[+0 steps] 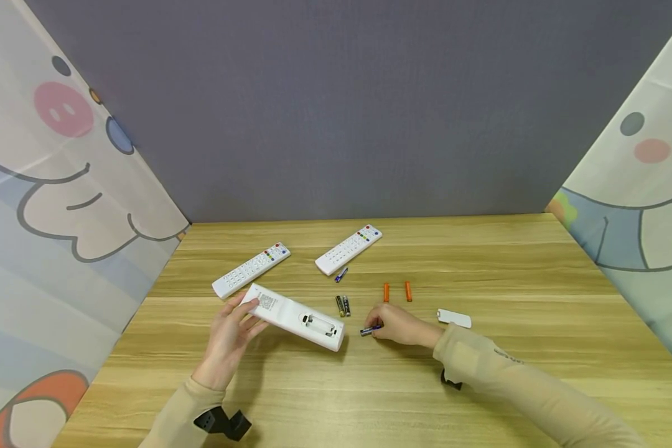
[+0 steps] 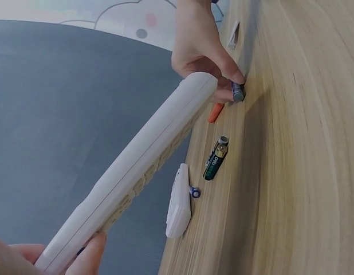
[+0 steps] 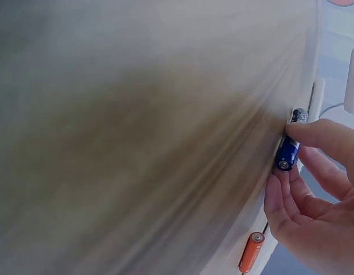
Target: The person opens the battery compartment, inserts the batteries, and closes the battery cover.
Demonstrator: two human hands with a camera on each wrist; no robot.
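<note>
Grip: left hand (image 1: 229, 339) clamped on one end of the white remote (image 1: 288, 314), thumb on its back; right hand (image 1: 403, 325) pinches a blue battery (image 1: 368, 331) between thumb and fingers. Remote is off the table (image 1: 369, 398), tilted, back upward, nearer the left edge than the right; its battery bay (image 1: 319, 325) is uncovered, with no cell visible inside. Blue battery is low over the surface, just right of the remote's free end.

Risks (judgement):
- Remote is held at one end only; pressure at the bay end could twist it or tip it downward.
- Battery is smooth and round; a loose pinch could let it roll toward the near edge.
- Seating a cell backward is possible if its ends go unchecked.
- Mixing kinds is possible: a dark pair (image 1: 346, 305), two orange batteries (image 1: 408, 291) and another blue battery (image 1: 341, 274) lie within reach. A sleeve or knuckle could knock the orange ones.

Hard to make out:
- Near edge of the table is cut off in the head view.
- Polarity marks on the pinched cell and in the bay are too small to read.
- Left fingers under the remote are partly hidden; bay is not visible from the left wrist.
- Whether the blue battery touches the surface: cannot tell.
- Right wrist view is largely blur.
- Which face of the white cover (image 1: 454, 318), toward the right edge, is up: unclear.
</note>
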